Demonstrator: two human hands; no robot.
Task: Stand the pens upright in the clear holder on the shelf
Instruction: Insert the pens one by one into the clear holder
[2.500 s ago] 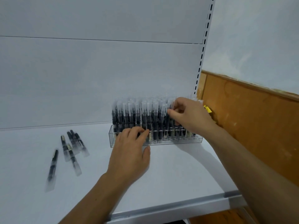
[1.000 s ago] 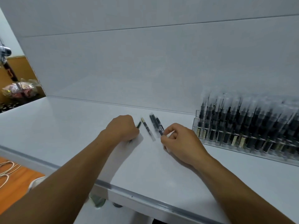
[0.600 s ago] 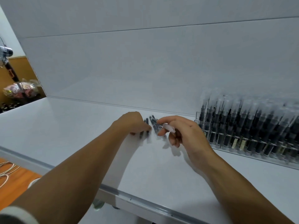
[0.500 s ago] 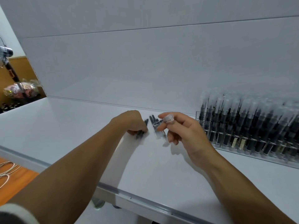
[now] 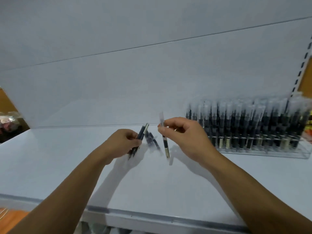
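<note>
Over at the right end of the shelf (image 5: 168, 183) the clear holder (image 5: 261, 153) is already crammed with standing pens (image 5: 244, 125), and that's my main worry from here. My right hand (image 5: 187, 139) pinches a single pen (image 5: 165, 144) up near its frosted cap between thumb and fingertips. The barrel just dangles toward the shelf, well left of the holder. The left hand (image 5: 121, 142) is curled around a small bunch of pens (image 5: 141, 132) (two at least, motion blur kills the count). A few loose pens (image 5: 152, 141) lie flat on the shelf between the two hands. What could go wrong: a cap-end pinch lets the barrel swing, so I'd guess the tip will wander when I try to thread it into a free slot, and from this angle I can't tell where one even is. Poke the wrong spot and it'll probably knock the tightly packed neighbours askew. If the cap is only pushed on, the body could slip out and drop. The left bunch looks loosely fanned, so one could slide out while I'm watching the other side. The holder also looks like light plastic, so a hard push may skate it along the shelf.
</note>
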